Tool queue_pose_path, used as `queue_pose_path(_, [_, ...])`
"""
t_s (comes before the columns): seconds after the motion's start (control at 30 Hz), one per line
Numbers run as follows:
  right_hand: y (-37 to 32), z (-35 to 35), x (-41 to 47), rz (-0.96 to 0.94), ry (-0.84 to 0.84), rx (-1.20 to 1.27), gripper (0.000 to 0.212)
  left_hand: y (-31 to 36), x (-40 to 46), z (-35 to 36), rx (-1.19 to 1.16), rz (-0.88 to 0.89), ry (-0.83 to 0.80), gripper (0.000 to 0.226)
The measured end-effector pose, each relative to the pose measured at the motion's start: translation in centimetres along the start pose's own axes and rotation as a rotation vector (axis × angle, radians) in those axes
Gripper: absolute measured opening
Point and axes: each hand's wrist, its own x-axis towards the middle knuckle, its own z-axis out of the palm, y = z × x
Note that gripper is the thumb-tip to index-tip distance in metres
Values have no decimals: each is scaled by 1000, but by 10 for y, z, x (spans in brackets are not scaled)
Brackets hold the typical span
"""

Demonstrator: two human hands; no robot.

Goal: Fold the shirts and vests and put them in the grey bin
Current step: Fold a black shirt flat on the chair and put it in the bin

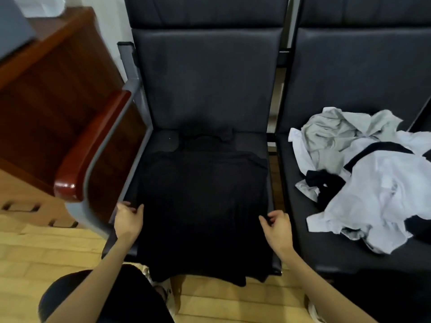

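Observation:
A black shirt (205,206) lies spread flat on the dark seat of the middle chair (207,78), its hem hanging over the front edge. My left hand (128,220) pinches the shirt's left side edge near the seat front. My right hand (277,227) pinches the right side edge at about the same height. A pile of unfolded white, grey and black garments (363,178) sits on the neighbouring seat to the right. No grey bin can be made out with certainty.
A red-brown wooden armrest (91,148) and grey frame border the chair on the left, with a wooden desk panel (46,101) behind it. A grey box corner (14,26) shows at top left. Light wood floor (46,252) lies below.

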Motion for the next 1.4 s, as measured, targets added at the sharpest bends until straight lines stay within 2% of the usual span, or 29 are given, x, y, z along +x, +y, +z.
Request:
queue_pose_path(0.33, [4, -3, -76, 86, 11, -389, 51, -35, -77, 1, 159, 29, 0, 31])
queue_pose_path(0.47, [8, -4, -82, 72, -26, -322, 36, -32, -91, 5, 97, 6, 84, 28])
queue_pose_path(0.57, [5, -11, -85, 57, 74, -75, 23, -27, -89, -4, -22, -50, 123, 30])
queue_pose_path(0.63, [4, -19, -87, 82, 120, 4, 21, -28, -79, -11, -45, -46, 128, 31])
queue_pose_path(0.8, [7, -32, -77, 135, 75, -109, 20, -38, -52, -29, 131, 28, -18, 28])
queue_pose_path(0.93, [11, -36, -71, 147, -2, -211, 15, -46, -37, -37, 119, 18, -71, 27])
queue_pose_path(0.97, [10, -37, -71, 132, -26, -244, 16, -47, -36, -37, 98, 6, -63, 27])
queue_pose_path(1.03, [7, -38, -71, 75, -74, -375, 33, -46, -36, -38, 1, -61, -31, 26])
queue_pose_path(1.1, [-1, -33, -71, -54, -41, -531, 51, -44, -36, -38, -98, -133, -23, 25])
queue_pose_path(1.17, [-14, -24, -68, -226, -1, -579, 56, -46, -35, -37, -113, -155, -47, 27])
queue_pose_path(1.3, [-46, 5, -63, -433, -231, -475, 61, -48, -29, -38, -103, -146, -79, 29])
queue_pose_path(1.4, [-64, 30, -60, -526, -430, -504, 63, -48, -26, -39, -91, -112, -101, 30])
